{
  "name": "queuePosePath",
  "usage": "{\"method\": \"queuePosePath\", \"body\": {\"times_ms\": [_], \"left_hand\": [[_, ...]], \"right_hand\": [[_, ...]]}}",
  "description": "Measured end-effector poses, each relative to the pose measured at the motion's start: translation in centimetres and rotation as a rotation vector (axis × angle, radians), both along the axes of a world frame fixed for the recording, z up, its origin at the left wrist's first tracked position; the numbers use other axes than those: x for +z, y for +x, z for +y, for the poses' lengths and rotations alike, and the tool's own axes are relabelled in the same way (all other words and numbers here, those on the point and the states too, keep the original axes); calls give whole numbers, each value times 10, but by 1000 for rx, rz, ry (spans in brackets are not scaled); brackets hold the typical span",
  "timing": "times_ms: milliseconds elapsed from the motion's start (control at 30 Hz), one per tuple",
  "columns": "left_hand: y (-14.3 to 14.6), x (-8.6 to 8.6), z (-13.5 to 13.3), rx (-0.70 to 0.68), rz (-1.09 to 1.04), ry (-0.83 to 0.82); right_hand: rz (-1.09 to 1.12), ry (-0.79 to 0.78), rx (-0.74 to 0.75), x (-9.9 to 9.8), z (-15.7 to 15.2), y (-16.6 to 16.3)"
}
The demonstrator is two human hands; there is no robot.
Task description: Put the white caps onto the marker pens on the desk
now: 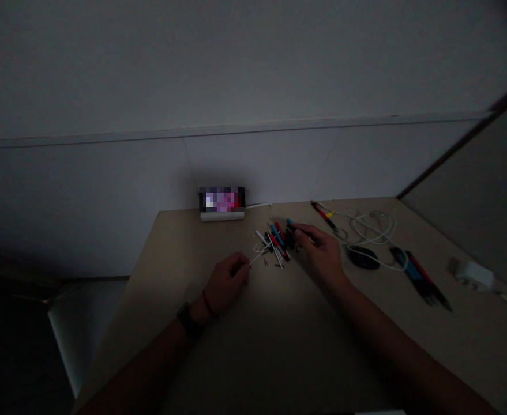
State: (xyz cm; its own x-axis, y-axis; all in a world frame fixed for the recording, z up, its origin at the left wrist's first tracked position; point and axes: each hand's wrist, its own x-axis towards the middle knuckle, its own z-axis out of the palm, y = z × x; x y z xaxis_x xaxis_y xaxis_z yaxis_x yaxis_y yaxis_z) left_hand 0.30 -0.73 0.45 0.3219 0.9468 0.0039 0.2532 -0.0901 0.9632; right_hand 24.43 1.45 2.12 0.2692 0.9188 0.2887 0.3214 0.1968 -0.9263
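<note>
On the desk lies a pile of pen parts: red, blue and black barrels, thin white sticks that look like refills, and small bits. My left hand, with a watch and a red band at the wrist, is at the pile's near left side. Its fingers pinch the end of a thin white refill that points toward the pile. At the pile's right side, my right hand has thumb and fingertips closed on a small blue-and-black pen part. Dim light hides the finer detail.
A lit phone leans on a white stand by the wall. Rightward lie a red-and-black pen, a coiled white cable, a black mouse, several pens and a white plug adapter.
</note>
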Motion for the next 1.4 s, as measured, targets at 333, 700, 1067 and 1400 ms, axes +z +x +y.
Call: {"method": "queuePosePath", "body": {"times_ms": [333,700,1067,1400], "left_hand": [[1,0,-2,-2,-44,-34],[2,3,-1,-13,-94,-76],[2,4,-1,-3,-105,-70],[2,0,0,-12,-92,-31]], "right_hand": [[-264,46,-229,-17,21,33],[-618,-44,-164,-46,31,41],[-186,67,92,-21,3,10],[-312,142,594,-2,-31,-21]]}}
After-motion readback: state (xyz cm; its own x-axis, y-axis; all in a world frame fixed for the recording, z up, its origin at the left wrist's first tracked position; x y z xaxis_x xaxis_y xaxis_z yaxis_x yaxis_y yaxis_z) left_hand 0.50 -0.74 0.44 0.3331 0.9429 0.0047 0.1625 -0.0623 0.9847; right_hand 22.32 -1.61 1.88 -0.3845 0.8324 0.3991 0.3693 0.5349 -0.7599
